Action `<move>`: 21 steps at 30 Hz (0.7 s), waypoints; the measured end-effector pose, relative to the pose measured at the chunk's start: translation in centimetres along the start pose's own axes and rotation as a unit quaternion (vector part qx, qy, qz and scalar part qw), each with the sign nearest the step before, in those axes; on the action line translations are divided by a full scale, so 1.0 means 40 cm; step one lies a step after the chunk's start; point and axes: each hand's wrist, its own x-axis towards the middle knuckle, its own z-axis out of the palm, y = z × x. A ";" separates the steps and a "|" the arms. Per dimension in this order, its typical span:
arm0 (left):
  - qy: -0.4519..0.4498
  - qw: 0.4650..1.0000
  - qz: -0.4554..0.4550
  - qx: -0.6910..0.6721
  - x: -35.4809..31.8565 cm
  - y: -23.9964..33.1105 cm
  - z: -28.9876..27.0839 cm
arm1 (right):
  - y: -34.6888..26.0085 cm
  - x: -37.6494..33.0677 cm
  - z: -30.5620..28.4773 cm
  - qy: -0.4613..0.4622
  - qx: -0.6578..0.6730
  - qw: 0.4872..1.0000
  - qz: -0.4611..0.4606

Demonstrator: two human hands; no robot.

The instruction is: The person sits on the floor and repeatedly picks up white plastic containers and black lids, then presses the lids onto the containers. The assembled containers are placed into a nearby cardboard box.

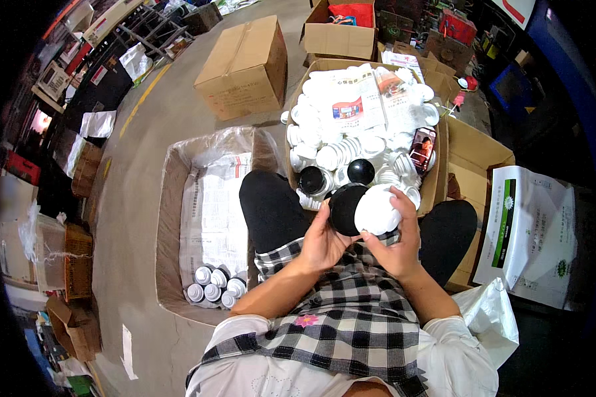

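Above my lap, my left hand (326,239) grips a round black disc-shaped part (346,209) by its lower left edge. My right hand (398,243) has its thumb and fingers around a round white part (376,213) with a lobed rim. The two parts meet side by side, the white one overlapping the black one's right edge. Just beyond them stands a large cardboard box (442,173) heaped with white round plastic parts (338,153). Two black domed pieces, one on the left (311,179) and one on the right (361,172), rest at the near side of that heap.
Left of my legs, a lined carton (171,228) holds newspaper (215,212) and several white-grey capped pieces (213,286). Newspaper sheets (357,99) and a phone (422,151) lie on the heap. Behind are a closed carton (242,69) and an open one (338,43). A white printed sack (530,238) is right.
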 end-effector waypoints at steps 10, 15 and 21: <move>-0.019 0.986 0.127 0.108 -0.018 -0.035 0.013 | -0.043 0.000 0.024 -0.036 -0.033 0.998 -0.035; -0.008 0.979 0.141 0.145 -0.025 -0.035 0.018 | -0.047 0.000 0.027 -0.033 -0.037 0.998 -0.025; -0.005 0.976 0.145 0.163 -0.029 -0.038 0.020 | -0.048 -0.005 0.036 -0.030 -0.036 0.999 -0.004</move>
